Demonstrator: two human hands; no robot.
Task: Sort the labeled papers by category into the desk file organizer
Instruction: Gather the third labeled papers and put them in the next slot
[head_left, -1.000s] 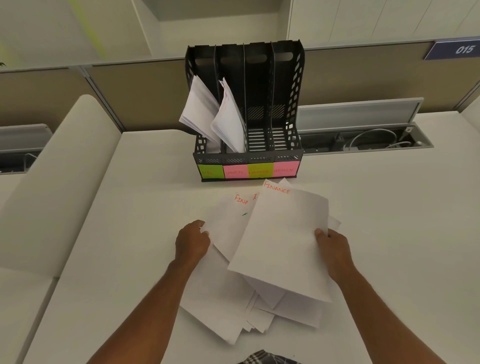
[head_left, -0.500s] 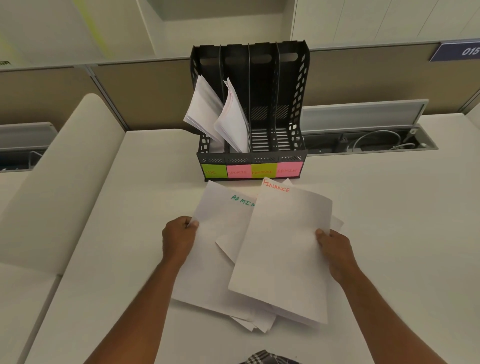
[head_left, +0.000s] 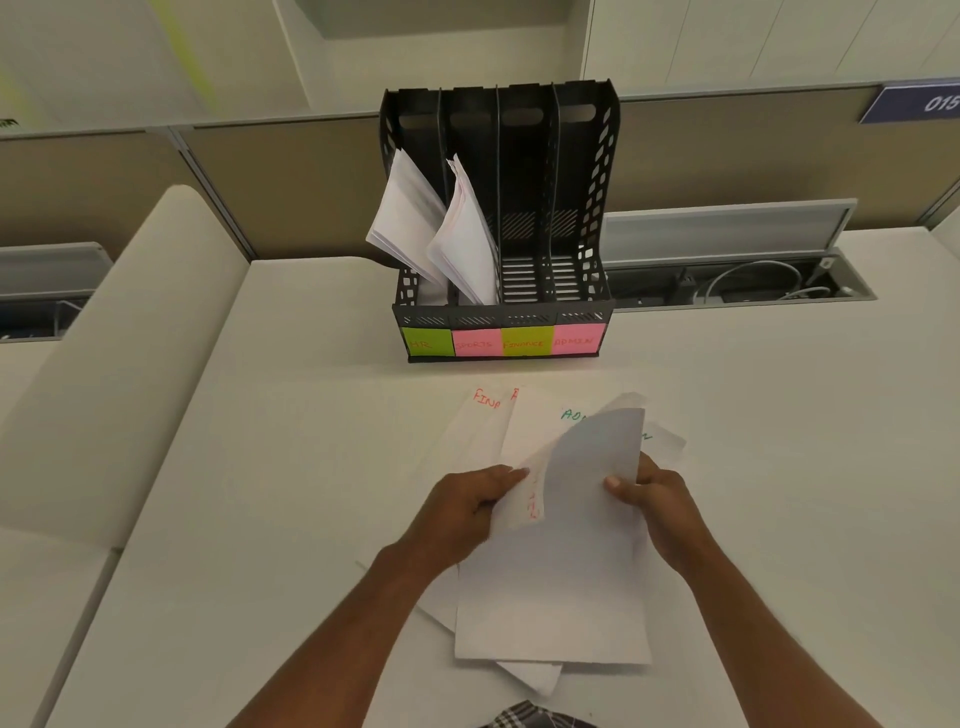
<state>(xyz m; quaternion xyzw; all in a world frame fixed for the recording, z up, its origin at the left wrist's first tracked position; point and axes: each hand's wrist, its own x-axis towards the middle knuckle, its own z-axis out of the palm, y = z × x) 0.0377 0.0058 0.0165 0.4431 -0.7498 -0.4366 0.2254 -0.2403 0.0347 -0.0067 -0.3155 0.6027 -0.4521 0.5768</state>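
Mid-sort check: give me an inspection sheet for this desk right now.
Surface: white desk, bare apart from the papers.
Job's things: file organizer, slots tagged HR, SPORTS, FINANCE, ADMIN; papers only in the first two. Loose papers lie before it.
Clutter: nothing seen.
Grippers: left hand and right hand both grip a curled sheet.
Cables: cables in the open desk trough.
Surroundings: partition panels; sign reading 015.

One file organizer (head_left: 498, 223), four compartments. Four sticky labels (head_left: 503, 341): two green, two pink. Two compartments hold paper bundles (head_left: 436, 228); two stand bare. Two hands: left hand (head_left: 462, 509), right hand (head_left: 657, 501). Loose sheets (head_left: 550, 587) beneath the fingers overlap; count cannot be told.
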